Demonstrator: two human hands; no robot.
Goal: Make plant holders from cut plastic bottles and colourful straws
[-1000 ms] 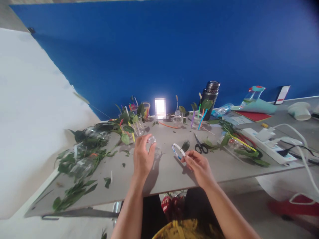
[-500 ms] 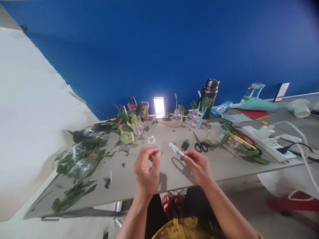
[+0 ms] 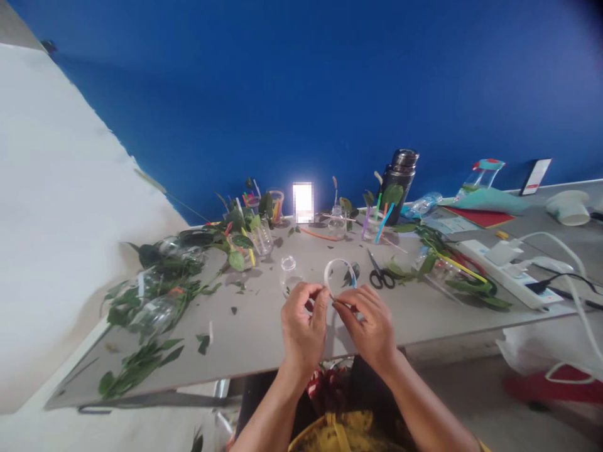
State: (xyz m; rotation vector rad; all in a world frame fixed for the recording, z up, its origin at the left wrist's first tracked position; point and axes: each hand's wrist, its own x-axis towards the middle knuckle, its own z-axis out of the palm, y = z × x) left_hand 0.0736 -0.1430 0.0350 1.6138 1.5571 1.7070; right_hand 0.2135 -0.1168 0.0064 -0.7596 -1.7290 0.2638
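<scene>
Just short of a clear bottle (image 3: 291, 274): pinching, with thumb and fingers of the left hand (image 3: 304, 321), the bottom of a looped white band (image 3: 340, 260), arching upright just beyond the fingertips. Pinching there too with the right hand (image 3: 370, 320), near black scissors (image 3: 381, 277).

On the table (image 3: 257, 326) we find a bottle (image 3: 289, 270) left and scissors (image 3: 377, 270) right of the hoop (image 3: 326, 274); a flask (image 3: 398, 185) behind the scissors.
</scene>
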